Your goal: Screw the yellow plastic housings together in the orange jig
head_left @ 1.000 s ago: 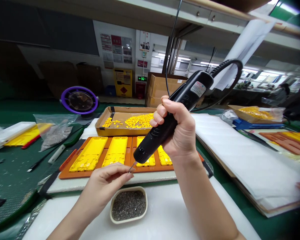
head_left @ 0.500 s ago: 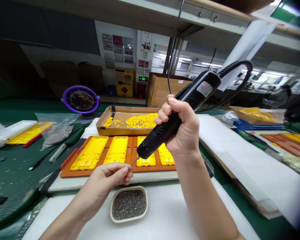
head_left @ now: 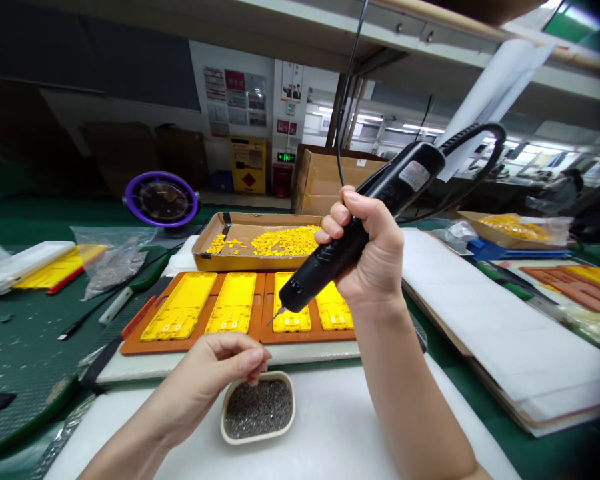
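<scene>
My right hand (head_left: 373, 250) is wrapped round a black electric screwdriver (head_left: 325, 267), its thin bit slanting down to the left. Just below the bit tip, and apart from it, my left hand (head_left: 233, 363) has its fingers pinched together; whatever may be between the fingertips is too small to make out. Under those fingertips stands a cream tub (head_left: 293, 413) filled with small dark screws (head_left: 257, 410). Behind the hands, an orange-brown fixture tray (head_left: 264, 307) holds several yellow plastic casings (head_left: 233, 297). The screwdriver hides part of the casings on the right.
Behind the fixture is a cardboard tray (head_left: 200, 257) with many small yellow pieces (head_left: 285, 240). A purple-rimmed fan (head_left: 161, 200) stands back left. White sheets (head_left: 500, 320) are stacked at right. The screwdriver's cable (head_left: 497, 157) loops at upper right.
My left hand has dropped slightly away from the bit, toward the screw tub. The screwdriver has shifted a little to the right, so its bit tip is now clear of my fingers.
</scene>
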`<state>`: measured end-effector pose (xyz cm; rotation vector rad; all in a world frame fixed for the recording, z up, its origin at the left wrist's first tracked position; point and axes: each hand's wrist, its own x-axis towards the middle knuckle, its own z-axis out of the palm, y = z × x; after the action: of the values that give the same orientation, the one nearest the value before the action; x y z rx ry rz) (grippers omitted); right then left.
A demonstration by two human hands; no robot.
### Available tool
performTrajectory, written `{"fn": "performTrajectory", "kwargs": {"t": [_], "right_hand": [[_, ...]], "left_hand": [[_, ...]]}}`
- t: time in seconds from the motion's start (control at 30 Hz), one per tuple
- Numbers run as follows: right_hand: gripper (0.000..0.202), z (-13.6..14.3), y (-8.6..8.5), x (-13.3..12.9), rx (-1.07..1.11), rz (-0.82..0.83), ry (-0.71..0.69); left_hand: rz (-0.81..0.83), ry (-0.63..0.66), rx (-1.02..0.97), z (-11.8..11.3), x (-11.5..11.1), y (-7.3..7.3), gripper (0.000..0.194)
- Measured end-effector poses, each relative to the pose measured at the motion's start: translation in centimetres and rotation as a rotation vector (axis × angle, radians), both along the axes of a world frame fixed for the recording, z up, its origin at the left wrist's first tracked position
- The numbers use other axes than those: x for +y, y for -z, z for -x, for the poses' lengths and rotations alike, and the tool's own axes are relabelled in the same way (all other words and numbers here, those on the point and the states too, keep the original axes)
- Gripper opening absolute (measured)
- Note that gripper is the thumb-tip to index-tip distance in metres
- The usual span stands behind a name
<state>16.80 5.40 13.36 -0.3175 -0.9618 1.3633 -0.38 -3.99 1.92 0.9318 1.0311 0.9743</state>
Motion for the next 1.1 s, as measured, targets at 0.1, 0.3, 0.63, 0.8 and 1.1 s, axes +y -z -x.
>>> {"fn": "performTrajectory", "kwargs": {"t": [0.1, 0.3, 0.63, 0.8, 1.1], "right_hand": [[0.019, -0.1, 0.0, 0.1, 0.002, 0.005, 0.0], [0.02, 0.0, 0.0, 0.1, -0.013, 0.02, 0.015], [0.021, 0.0, 0.2, 0.6, 0.006, 0.041, -0.016], [0.019, 0.1, 0.5, 1.0, 0.021, 0.064, -0.024], [0.015, 0.2, 1.6, 2.7, 0.068, 0.124, -0.044]], "left_hand": [[0.045, -0.054, -0.062, 0.1, 0.0, 0.2, 0.016], [0.184, -0.25, -0.281, 0.3, 0.4, 0.6, 0.014], [0.251, -0.409, -0.371, -0.5, 0.1, -1.1, 0.015], [0.294, -0.487, -0.396, -0.9, 0.1, -1.6, 0.016], [0.378, -0.444, -0.633, -0.3, 0.0, -1.2, 0.017]]}}
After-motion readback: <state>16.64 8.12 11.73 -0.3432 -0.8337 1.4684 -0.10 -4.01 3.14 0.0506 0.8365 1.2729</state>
